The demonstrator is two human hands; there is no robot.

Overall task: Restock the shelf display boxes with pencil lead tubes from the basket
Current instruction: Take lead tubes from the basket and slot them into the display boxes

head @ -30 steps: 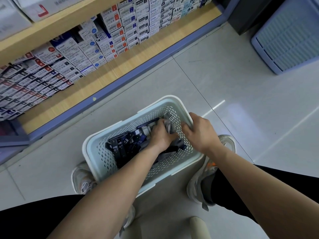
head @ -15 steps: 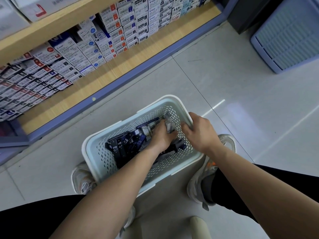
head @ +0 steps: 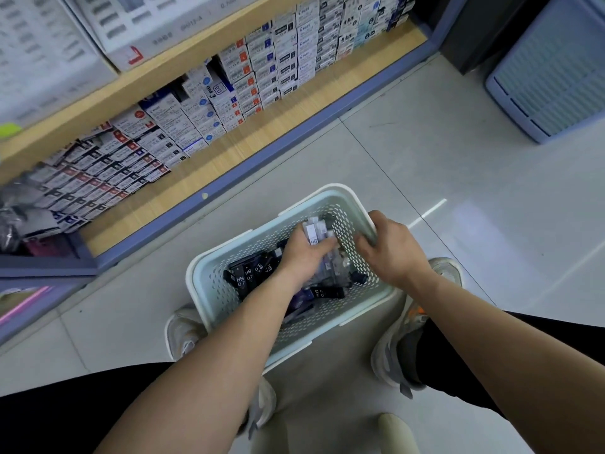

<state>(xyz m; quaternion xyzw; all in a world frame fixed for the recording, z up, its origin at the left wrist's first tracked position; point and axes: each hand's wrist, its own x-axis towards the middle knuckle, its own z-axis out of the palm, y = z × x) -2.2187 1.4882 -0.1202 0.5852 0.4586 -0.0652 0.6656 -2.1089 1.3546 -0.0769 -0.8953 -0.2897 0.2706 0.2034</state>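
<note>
A pale perforated basket [head: 209, 290] sits on the floor between my feet. Inside lie several black pencil lead tubes [head: 250, 273] marked HB 0.7. My left hand [head: 304, 257] is inside the basket and grips a bunch of clear and grey lead tubes [head: 315, 231], lifted near the far right corner. My right hand [head: 389, 249] curls over the basket's right rim and holds it. The display boxes [head: 98, 172] stand in rows on the low wooden shelf at the upper left.
The low shelf [head: 229, 158] has a blue-grey front edge along the floor. More stacked boxes [head: 288, 60] fill its back right. A pale blue slatted crate [head: 553, 70] stands at the upper right. A beige stool edge [head: 393, 434] shows under me.
My left hand has risen a little inside the basket, bringing the bunch of clear tubes up into view. My right hand stays on the rim.
</note>
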